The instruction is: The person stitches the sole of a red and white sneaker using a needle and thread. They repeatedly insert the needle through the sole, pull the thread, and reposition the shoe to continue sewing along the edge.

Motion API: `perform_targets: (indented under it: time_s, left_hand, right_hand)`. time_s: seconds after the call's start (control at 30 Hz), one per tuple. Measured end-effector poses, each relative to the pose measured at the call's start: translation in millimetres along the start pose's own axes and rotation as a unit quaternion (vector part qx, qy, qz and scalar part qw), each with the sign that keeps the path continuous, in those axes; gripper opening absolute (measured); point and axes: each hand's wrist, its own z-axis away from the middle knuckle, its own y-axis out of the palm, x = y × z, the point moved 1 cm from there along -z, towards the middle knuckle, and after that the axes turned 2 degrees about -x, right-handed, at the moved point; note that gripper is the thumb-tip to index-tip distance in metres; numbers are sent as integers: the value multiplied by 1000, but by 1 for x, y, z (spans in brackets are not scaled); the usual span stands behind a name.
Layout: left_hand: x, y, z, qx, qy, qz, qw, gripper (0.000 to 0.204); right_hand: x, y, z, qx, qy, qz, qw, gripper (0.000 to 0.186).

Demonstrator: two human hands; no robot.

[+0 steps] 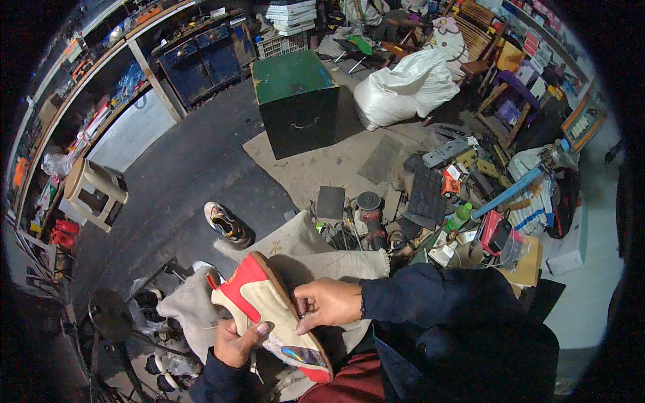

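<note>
A cream sneaker (267, 299) with red heel and toe parts and a brown sole lies tilted on its side over my lap. My left hand (236, 344) grips its upper from the left, thumb pressed on the cream side. At the sole edge, my right hand (329, 304) is closed, its thumb touching the shoe and its fingers curled. Whatever those fingers hold, if anything, is hidden. Beneath the sneaker, a beige cloth (336, 265) covers my lap. Another sneaker (225, 221) stands on the dark floor ahead.
A green box (295, 91) stands ahead, beside a white sack (406, 87). To the right, an angle grinder (373, 221), a green bottle (459, 216) and a blue pole (510, 191) lie among clutter. A beige stool (96, 191) and shelves (84, 107) stand left.
</note>
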Motion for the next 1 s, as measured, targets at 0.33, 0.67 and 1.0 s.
perform_targets:
  time_s: [0.33, 0.67, 1.0]
  left_hand:
    - [5, 2, 0, -7, -10, 15, 1000, 21]
    - [13, 0, 2, -31, -4, 28, 999, 34]
    - [32, -8, -4, -33, 35, 27, 998, 26]
  right_hand:
    - [-5, -11, 7, -59, -31, 245, 967, 69]
    - [-33, -38, 27, -106, 7, 375, 921, 71]
    - [-2, -14, 69, -34, -45, -393, 918, 73]
